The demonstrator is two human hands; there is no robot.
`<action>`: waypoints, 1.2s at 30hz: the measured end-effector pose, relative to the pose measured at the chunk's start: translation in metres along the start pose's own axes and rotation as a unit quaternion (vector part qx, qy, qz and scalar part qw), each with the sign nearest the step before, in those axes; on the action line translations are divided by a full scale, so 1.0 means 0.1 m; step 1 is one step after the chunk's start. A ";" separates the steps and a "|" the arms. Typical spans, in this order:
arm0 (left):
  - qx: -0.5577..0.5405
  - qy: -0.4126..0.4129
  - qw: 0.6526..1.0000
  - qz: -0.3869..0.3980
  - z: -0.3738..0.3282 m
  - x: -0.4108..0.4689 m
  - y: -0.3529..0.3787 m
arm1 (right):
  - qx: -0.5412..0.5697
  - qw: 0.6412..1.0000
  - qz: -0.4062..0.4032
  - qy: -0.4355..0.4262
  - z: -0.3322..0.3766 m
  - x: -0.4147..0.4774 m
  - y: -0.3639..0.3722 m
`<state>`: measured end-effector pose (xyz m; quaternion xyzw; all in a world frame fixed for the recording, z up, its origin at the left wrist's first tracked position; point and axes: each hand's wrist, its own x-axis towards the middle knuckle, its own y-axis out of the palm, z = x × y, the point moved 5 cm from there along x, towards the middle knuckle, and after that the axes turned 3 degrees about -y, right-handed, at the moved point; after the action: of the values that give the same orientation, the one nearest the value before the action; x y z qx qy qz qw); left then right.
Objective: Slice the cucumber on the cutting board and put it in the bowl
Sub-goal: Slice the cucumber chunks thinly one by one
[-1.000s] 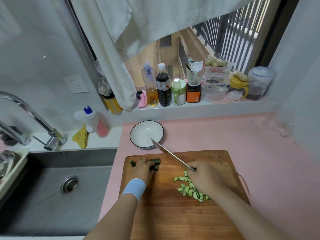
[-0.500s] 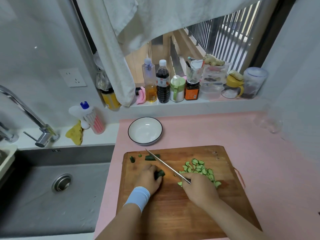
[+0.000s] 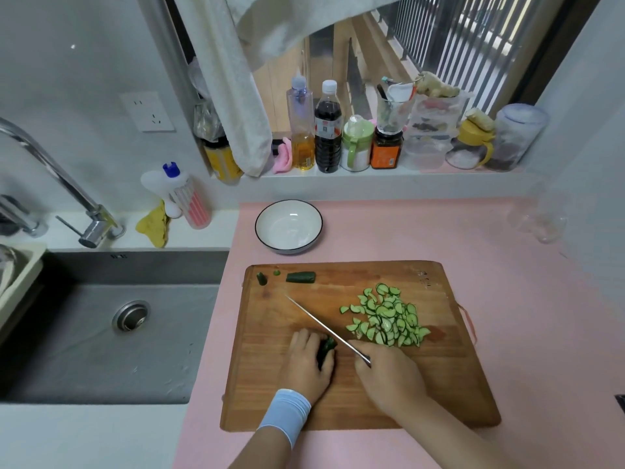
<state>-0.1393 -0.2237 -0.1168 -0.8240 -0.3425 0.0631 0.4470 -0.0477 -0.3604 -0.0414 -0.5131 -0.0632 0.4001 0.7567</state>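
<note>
Soft, even daylight comes through the window (image 3: 439, 62) at the top, behind the hanging cloth (image 3: 236, 79), and leaves the room moderately bright without hard contrast. The bars outside are overexposed and washed out. Shadows are faint: a weak one under the bowl (image 3: 288, 228) rim and around both hands on the cutting board (image 3: 439, 367). The faucet (image 3: 50, 170) carries small bright highlights, and the sink (image 3: 101, 333) looks dull grey. The wide-angle lens bends straight lines, so walls and window frame lean outward toward the edges. Detail is slightly soft overall, with blurring and compression smear in the corners.
</note>
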 end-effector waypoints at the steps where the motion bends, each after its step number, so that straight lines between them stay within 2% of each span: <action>1: -0.004 0.013 1.000 -0.003 -0.02 0.00 0.00 | -0.001 1.000 0.000 -0.001 -0.01 -0.01 0.01; 5: -0.010 0.061 0.998 -0.011 -0.04 0.01 0.01 | -0.004 1.000 -0.001 -0.008 -0.01 -0.04 0.01; 18: -0.050 0.076 0.996 -0.025 -0.03 0.01 0.00 | -0.068 0.997 -0.010 -0.043 0.06 -0.29 0.03; 36: -0.037 0.082 0.995 -0.031 -0.06 0.03 0.01 | 0.015 0.999 0.048 -0.009 -0.02 -0.07 0.10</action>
<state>-0.1341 -0.2258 -0.1133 -0.8312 -0.3318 -0.0311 0.4449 -0.0565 -0.3652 -0.0485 -0.5004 -0.0395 0.4416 0.7437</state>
